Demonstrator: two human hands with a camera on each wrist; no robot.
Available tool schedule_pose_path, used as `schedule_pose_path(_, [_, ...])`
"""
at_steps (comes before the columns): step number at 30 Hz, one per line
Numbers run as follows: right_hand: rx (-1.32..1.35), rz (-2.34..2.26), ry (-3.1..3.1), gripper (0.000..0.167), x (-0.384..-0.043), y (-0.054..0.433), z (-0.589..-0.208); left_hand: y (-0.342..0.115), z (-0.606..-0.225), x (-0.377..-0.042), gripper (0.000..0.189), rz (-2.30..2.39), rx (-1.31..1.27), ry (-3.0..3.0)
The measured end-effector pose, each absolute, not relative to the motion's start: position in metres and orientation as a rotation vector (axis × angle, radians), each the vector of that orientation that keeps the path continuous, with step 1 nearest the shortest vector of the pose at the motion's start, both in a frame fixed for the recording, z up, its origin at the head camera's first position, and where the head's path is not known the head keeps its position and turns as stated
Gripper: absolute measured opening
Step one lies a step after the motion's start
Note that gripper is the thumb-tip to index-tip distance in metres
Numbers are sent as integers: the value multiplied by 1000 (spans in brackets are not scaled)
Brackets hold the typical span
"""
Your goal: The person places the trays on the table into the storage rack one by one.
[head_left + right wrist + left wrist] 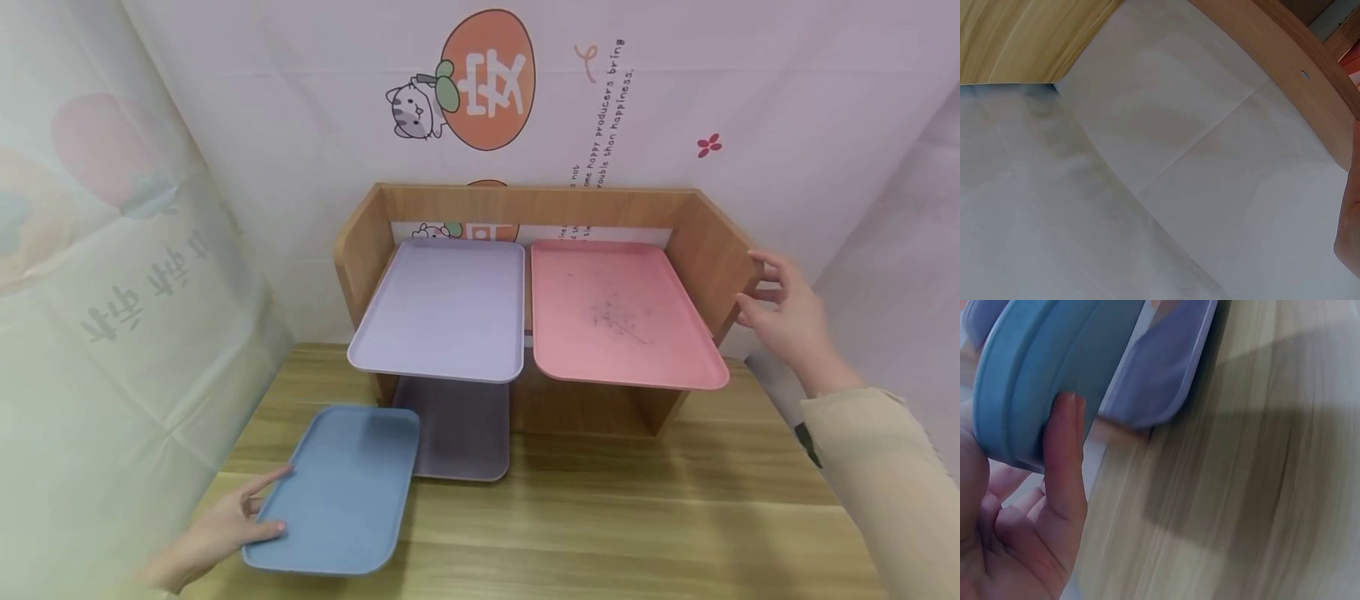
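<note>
My left hand holds a blue tray by its left edge, thumb and fingers on opposite faces of the rim. The tray is at the front left, over the table, and the left wrist view shows its edge between thumb and fingers. At the right, my right hand grips the front edge of the side panel of a wooden shelf. A lavender tray and a pink tray with dark marks lie side by side on the upper level, their front ends jutting out.
A greyish purple tray sits at the lower left level, sticking out onto the wood-grain table. White printed cloth hangs behind and at both sides.
</note>
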State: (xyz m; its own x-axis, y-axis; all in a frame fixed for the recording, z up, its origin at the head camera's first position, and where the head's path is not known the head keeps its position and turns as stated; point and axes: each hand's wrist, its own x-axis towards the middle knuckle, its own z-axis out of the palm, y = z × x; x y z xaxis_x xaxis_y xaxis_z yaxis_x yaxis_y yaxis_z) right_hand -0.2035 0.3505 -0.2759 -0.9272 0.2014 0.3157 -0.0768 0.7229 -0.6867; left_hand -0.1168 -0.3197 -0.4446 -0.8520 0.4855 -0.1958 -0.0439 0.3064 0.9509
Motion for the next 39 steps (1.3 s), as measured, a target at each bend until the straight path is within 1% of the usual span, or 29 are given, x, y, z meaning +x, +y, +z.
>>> schedule_pose_path(5, [-87, 1057, -2537, 62, -204, 351, -276, -288, -447, -122, 86, 1620, 433, 2048])
schedule_pose_path(12, [-73, 1072, -2527, 63, -204, 352, -277, -242, -450, -134, 94, 1657, 375, 2012])
schedule_pose_path(22, [-90, 1077, -2535, 62, -204, 351, -277, -183, -461, -154, 90, 1668, 397, 2039])
schedule_pose_path(26, [-94, 1076, -2523, 62, -204, 352, -278, -154, -468, -163, 87, 1703, 410, 2060])
schedule_pose_path(30, [-90, 1079, -2523, 62, -204, 353, -278, -119, -476, -166, 84, 1641, 435, 2223])
schedule_pose_path(34, [-85, 1081, -2522, 62, -203, 353, -278, -82, -489, -168, 83, 1568, 428, 2337])
schedule_pose_path(39, [-74, 1079, -2509, 61, -202, 351, -277, -41, -510, -167, 82, 1637, 434, 2307])
